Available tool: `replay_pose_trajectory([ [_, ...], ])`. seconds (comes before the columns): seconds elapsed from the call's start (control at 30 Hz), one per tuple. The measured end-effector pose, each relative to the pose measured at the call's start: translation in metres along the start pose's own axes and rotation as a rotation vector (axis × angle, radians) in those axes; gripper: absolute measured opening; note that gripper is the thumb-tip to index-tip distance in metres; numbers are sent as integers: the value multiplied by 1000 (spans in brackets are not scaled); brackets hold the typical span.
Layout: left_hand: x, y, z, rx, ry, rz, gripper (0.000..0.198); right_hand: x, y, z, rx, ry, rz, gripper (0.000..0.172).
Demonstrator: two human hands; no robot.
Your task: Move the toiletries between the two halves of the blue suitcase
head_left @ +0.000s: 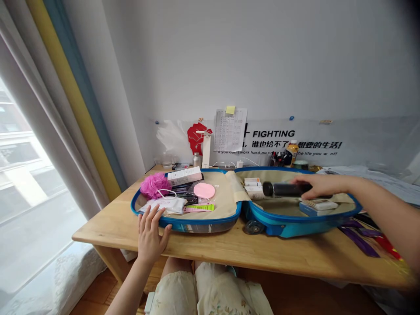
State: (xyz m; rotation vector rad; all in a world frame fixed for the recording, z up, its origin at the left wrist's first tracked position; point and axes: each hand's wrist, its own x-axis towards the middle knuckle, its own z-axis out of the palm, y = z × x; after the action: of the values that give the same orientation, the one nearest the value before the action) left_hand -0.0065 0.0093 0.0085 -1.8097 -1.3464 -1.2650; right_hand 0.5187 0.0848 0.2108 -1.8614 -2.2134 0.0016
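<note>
A blue suitcase point(210, 226) lies spread open on the wooden table, one half on each side. Over its right half, my right hand point(316, 186) grips a black cylindrical bottle point(284, 189), held sideways and slightly blurred. Below that hand sit a blue-and-white box point(317, 207) and, further left, small white boxes point(254, 191). My left hand point(152, 229) rests with fingers spread on the left half's front rim. Near its fingertips is a white packet point(167, 205). A pink bath puff point(155, 186), a long white box point(184, 176), a pink oval sponge point(204, 190) and a green-and-pink tube point(199, 208) lie around it.
Behind the suitcase stand a yellow-labelled bottle point(291, 154), several pens point(277, 159), a small silver bottle point(196, 160) and a white lamp point(206, 150). Purple strips point(359, 238) lie at right. The table's front edge point(229, 258) runs above my lap; a curtain point(75, 96) hangs left.
</note>
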Motion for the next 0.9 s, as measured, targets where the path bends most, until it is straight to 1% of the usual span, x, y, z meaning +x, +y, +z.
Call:
replay_pose_trajectory([
  [0.07, 0, 0, 0, -2, -10, -11, 51, 3, -15, -24, 86, -202, -3, 43],
  [0.1, 0, 0, 0, -2, -15, -15, 52, 4, -28, -32, 121, -232, -12, 52],
  [0.13, 0, 0, 0, -1, -17, -17, 52, 4, -43, -37, 143, -220, -27, 59],
  [0.2, 1, 1, -1, 1, -13, -13, 53, 4, -79, -37, 159, -175, -93, 64],
  [0.27, 1, 1, -1, 3, -8, -7, 54, 5, -118, -24, 164, -209, -192, 64],
  [0.33, 1, 1, 0, 6, -10, -9, 56, 7, -153, -6, 177, -252, -297, 64],
  [0.4, 1, 1, 0, 8, -14, -16, 58, 10, -183, 13, 182, -267, -373, 62],
  [0.47, 0, 0, 1, 8, -20, -22, 58, 15, -206, 29, 166, -262, -423, 59],
  [0.53, -1, 0, 2, 6, -25, -30, 58, 21, -223, 41, 131, -246, -464, 56],
  [0.63, -3, -1, 3, 10, -30, -43, 57, 34, -239, 56, 75, -211, -491, 53],
  [0.9, -3, -2, 3, 23, -31, -28, 54, 89, -265, 95, -57, -113, -465, 52],
])
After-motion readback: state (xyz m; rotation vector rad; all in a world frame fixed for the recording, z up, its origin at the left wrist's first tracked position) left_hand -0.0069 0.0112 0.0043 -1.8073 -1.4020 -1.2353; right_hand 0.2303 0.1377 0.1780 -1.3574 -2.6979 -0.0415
